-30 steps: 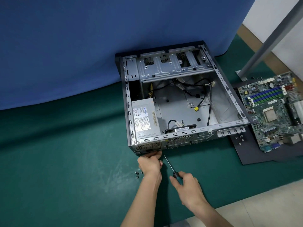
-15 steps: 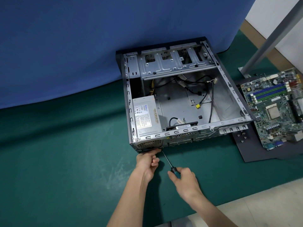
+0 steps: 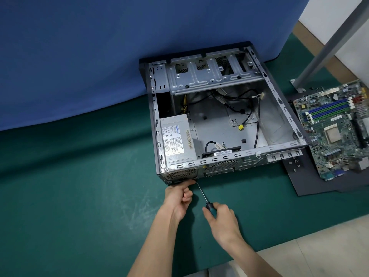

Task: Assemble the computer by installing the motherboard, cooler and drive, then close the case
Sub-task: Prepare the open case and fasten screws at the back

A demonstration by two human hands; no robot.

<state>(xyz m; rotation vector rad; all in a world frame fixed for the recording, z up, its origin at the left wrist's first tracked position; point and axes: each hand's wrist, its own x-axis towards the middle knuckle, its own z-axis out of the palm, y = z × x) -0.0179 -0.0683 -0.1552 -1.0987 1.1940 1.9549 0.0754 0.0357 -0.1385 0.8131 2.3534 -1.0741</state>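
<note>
Green mat (image 3: 79, 196); left hand (image 3: 178, 198) at case (image 3: 219, 158) corner, right hand (image 3: 221, 218) around screwdriver (image 3: 202, 194).

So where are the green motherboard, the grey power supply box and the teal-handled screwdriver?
Green motherboard (image 3: 332, 134): head view, processor socket.
Grey power supply box (image 3: 172, 139): head view, white label.
Teal-handled screwdriver (image 3: 202, 192): head view, metal shaft.

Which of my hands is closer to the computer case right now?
Left. The left hand touches the computer case at its near lower corner, by the screwdriver tip. The right hand grips the screwdriver handle, set back from the case.
</note>
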